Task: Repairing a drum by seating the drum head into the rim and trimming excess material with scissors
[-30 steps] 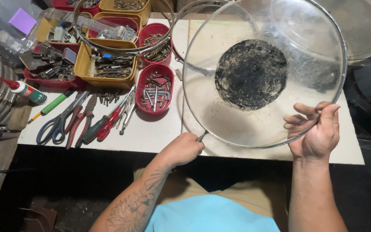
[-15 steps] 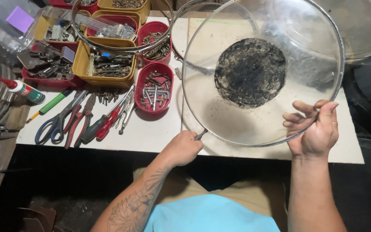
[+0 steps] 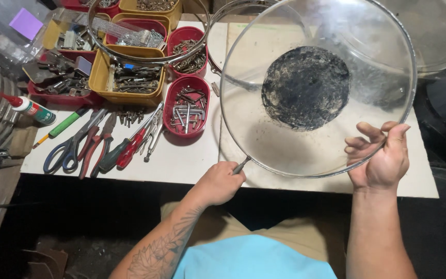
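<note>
Little has shifted since the earlier frames: both hands keep their places on the clear round drumhead with a metal rim and a worn black patch at its middle [image 3: 316,88], which stays tilted up above the white tabletop [image 3: 181,165], its angle changed only slightly. From the head view, the left hand [image 3: 218,183] is closed in a fist around a thin metal tool [image 3: 241,165] whose tip meets the lower rim of the drumhead. The right hand [image 3: 380,155] grips the rim at the lower right, thumb along the outer edge and fingers [image 3: 360,142] curled behind the clear film. Left of the drumhead, on the table, sits a red oval tub of screws [image 3: 187,106], with a second red tub [image 3: 189,49] behind it and a yellow tray of metal parts [image 3: 130,80] beside that. A bare metal hoop [image 3: 145,31] rests across the trays. Nearer the table's front edge lie blue-handled scissors [image 3: 63,152], red-handled pliers [image 3: 130,147] and a small white glue bottle with a red tip [image 3: 29,108].
</note>
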